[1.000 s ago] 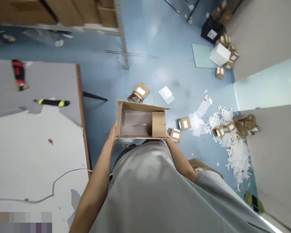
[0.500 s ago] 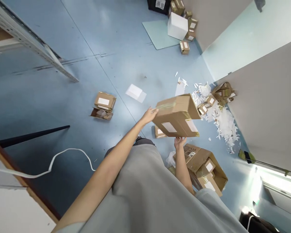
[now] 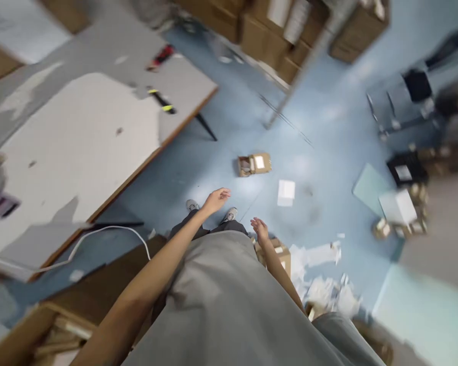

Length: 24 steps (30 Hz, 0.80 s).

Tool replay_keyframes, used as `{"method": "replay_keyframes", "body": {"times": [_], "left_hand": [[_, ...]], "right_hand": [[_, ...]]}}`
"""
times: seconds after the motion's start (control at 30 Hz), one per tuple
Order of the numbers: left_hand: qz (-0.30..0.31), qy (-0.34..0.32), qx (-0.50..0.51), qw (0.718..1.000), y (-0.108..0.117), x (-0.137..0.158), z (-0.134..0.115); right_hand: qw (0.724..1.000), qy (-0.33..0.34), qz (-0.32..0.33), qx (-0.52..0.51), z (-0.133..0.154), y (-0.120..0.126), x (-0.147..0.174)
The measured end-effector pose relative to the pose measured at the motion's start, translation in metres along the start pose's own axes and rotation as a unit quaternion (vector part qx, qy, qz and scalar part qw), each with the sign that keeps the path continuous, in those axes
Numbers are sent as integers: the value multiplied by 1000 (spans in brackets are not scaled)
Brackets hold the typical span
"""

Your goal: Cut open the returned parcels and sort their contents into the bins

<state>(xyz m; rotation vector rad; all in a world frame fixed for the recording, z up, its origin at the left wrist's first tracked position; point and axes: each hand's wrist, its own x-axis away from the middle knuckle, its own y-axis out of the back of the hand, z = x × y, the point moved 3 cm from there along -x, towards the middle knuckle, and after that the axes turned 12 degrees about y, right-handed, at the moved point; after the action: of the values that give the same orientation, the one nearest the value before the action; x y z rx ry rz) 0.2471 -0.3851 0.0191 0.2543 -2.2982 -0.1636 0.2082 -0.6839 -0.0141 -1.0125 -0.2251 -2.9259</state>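
My left hand (image 3: 215, 200) hangs in the air above the floor near my shoes (image 3: 229, 215), holding nothing, its fingers stretched out. My right hand (image 3: 260, 229) is empty too, with the fingers apart. Just below it in view, partly covered by my right forearm, is a cardboard box (image 3: 284, 258) with a white label; whether the hand touches it I cannot tell. Farther out on the blue floor lie small cardboard boxes (image 3: 262, 162) with a white label, one side standing open. White sheets of paper (image 3: 286, 193) are beside them.
A work table (image 3: 110, 127) with a knife-like black and yellow tool (image 3: 162, 100) fills the left. A white cable (image 3: 110, 227) loops off it. A big open carton (image 3: 99, 295) stands lower left. Shredded paper (image 3: 328, 292) litters the lower right. Shelving with cartons (image 3: 267, 43) is behind.
The large cardboard box has left my hands, and both are now empty. My view has swung left, bringing the work table and shelving into sight.
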Motion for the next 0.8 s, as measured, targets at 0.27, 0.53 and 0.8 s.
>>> {"method": "replay_keyframes", "body": {"times": [0.27, 0.53, 0.8], "left_hand": [[-404, 67, 393, 823, 200, 169, 183], [-540, 112, 595, 585, 185, 302, 329], [-621, 151, 677, 364, 133, 355, 430]], "right_hand": [[933, 62, 261, 240, 84, -206, -51], [768, 136, 519, 350, 52, -437, 78], [509, 160, 726, 434, -38, -558, 244]]}}
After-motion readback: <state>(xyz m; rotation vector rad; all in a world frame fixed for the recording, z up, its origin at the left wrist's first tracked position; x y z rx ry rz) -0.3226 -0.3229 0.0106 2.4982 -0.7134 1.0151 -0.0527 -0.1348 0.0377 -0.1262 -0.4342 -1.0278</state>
